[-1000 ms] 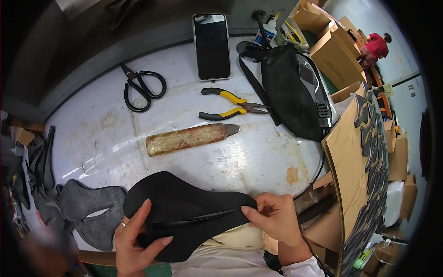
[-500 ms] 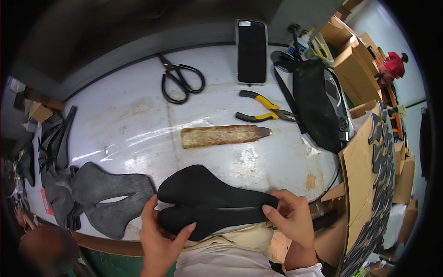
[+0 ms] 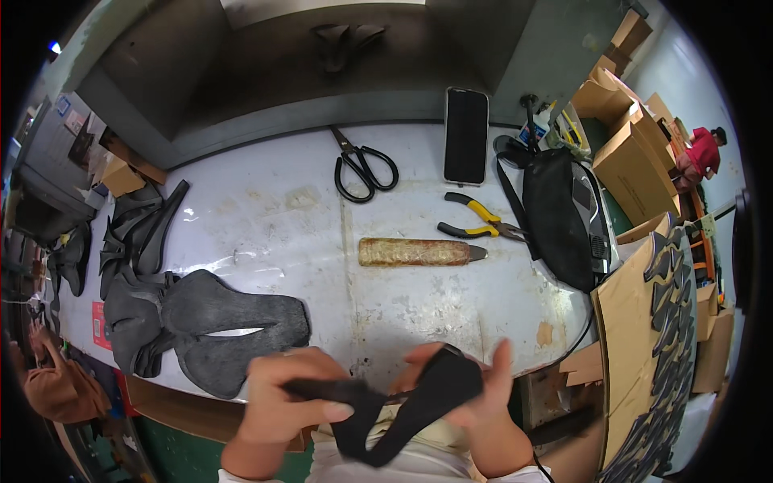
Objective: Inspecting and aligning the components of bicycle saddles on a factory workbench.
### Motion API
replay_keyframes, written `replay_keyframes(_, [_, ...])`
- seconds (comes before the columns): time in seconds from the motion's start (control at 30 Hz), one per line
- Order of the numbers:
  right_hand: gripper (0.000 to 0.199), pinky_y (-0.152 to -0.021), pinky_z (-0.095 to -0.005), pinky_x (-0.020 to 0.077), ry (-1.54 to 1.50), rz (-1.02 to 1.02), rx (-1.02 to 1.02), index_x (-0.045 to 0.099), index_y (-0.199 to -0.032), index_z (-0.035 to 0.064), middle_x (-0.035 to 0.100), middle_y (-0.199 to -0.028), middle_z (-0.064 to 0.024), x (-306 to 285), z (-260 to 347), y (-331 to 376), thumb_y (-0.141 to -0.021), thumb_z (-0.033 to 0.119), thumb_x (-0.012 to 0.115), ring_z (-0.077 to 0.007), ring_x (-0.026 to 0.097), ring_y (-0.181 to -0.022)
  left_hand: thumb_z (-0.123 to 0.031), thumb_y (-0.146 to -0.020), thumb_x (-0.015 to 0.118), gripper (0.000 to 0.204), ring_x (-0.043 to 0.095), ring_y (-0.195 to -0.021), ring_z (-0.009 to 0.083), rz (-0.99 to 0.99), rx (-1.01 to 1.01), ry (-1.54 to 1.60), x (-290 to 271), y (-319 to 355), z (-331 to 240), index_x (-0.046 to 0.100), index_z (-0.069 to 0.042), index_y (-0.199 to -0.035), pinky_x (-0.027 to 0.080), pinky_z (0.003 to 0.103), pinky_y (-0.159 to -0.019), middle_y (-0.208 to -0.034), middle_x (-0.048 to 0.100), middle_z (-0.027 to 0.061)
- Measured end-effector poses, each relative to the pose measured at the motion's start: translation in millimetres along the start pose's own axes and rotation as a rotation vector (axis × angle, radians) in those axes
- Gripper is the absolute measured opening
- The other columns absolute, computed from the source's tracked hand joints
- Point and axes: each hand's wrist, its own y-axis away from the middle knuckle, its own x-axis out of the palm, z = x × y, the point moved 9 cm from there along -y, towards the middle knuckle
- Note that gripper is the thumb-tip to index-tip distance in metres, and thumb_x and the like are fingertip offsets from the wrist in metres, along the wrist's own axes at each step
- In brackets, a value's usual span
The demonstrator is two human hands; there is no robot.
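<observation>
Over the near table edge I hold a black saddle cover [image 3: 455, 382], a soft, saddle-shaped piece with a slit down its middle, bent and tilted. My left hand [image 3: 294, 394] pinches its narrow end between thumb and fingers. Around the wide end is my right hand [image 3: 487, 402], its thumb raised at the side and the fingers partly hidden behind the piece. To the left of my left hand lies a grey saddle-shaped piece [image 3: 241, 310] with a similar slit. It overlaps a pile of similar dark pieces [image 3: 133, 322].
Beyond my hands lie a wrapped-handle blade [image 3: 415, 252], pliers [image 3: 483, 219], black scissors [image 3: 364, 167] and a phone [image 3: 466, 137]. A black bag [image 3: 555, 209] stands at the right, near cardboard [image 3: 632, 338] bearing rows of dark pieces. Another person [image 3: 64, 382] is at the far left.
The saddle cover, spread flat before, is now turned and bent, its wide end at my right hand. My left hand has gone to the narrow end. The view has tilted up.
</observation>
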Motion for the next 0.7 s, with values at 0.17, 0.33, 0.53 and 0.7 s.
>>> replay_keyframes(0.17, [0.049,-0.091,-0.0467,0.0466,0.652,0.263,-0.356,0.059,-0.113,-0.0032,0.064,-0.099,-0.0202,54.4,48.9,0.6,-0.089,0.040,0.064,-0.0340,0.061,-0.096,-0.006,-0.076,0.073,0.010,0.069,-0.070,0.0287,0.334,0.559,-0.090,22.4,13.1,-102.6,0.072,0.004,-0.077,0.058,0.035,-0.063,-0.077,0.067,0.0124])
replay_keyframes(0.33, [0.035,-0.086,-0.0356,0.0498,1.276,0.147,-0.618,0.066,-0.104,0.0002,0.063,-0.110,-0.0210,75.8,79.6,10.9,-0.074,0.012,0.079,-0.0287,0.063,-0.100,-0.010,-0.081,0.070,0.014,0.066,-0.090,0.0228,0.372,1.039,-0.849,82.4,61.6,-115.4,0.070,-0.004,-0.094,0.052,0.039,-0.080,-0.094,0.066,0.0078])
replay_keyframes(0.53, [0.052,-0.083,-0.0320,0.0519,1.055,0.192,-0.720,0.057,-0.094,0.0053,0.057,-0.116,-0.0309,80.3,91.6,20.4,-0.054,0.005,0.091,-0.0245,0.064,-0.092,-0.038,-0.087,0.067,0.025,0.065,-0.101,0.0199,0.433,1.063,-1.174,101.4,71.5,-64.7,0.075,-0.014,-0.089,0.048,0.040,-0.089,-0.101,0.069,0.0012])
replay_keyframes(0.7, [0.043,-0.081,-0.0347,0.0542,0.933,0.260,-0.634,0.063,-0.090,0.0034,0.060,-0.112,-0.0309,76.6,95.1,26.8,-0.057,-0.001,0.089,-0.0284,0.068,-0.090,-0.018,-0.077,0.077,0.022,0.058,-0.065,0.0141,-0.211,0.509,-1.043,-15.3,31.4,-84.2,0.070,-0.009,-0.097,0.040,0.029,-0.054,-0.080,0.065,0.0015])
